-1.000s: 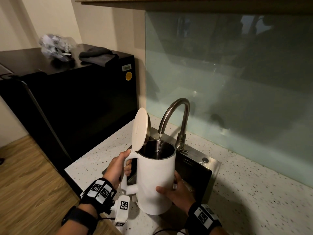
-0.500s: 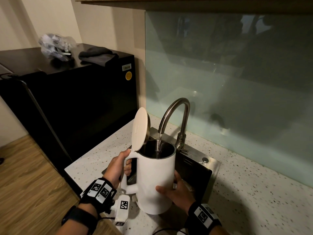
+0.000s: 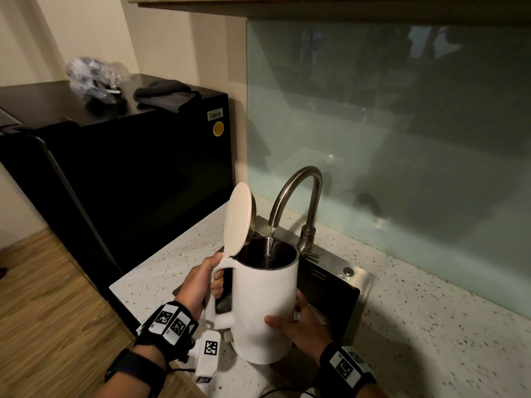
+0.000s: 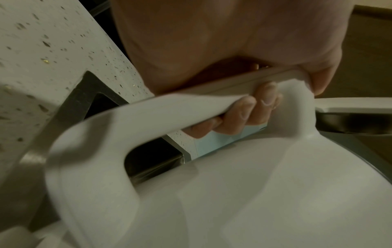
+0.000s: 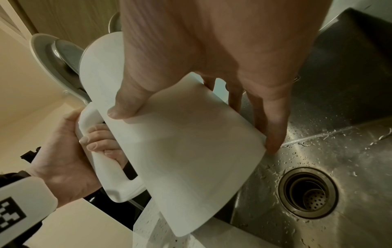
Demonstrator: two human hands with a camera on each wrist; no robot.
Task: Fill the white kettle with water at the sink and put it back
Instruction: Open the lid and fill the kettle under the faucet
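In the head view, the white kettle is held upright in the lower centre of the frame, over the near edge of the steel sink, with its lid hinged up to the left. A thin stream of water falls from the curved faucet into the open mouth. The left hand wraps the handle, thumb on top; the right hand cups the lower body, thumb across the front. A black fridge fills the left, a speckled countertop the right. In the left wrist view, the fingers curl round the handle at centre, above the kettle's blurred white body. In the right wrist view, the right hand spreads from the top of the frame down the kettle's wall, fingers straight behind it, and the drain sits at lower right among water drops.
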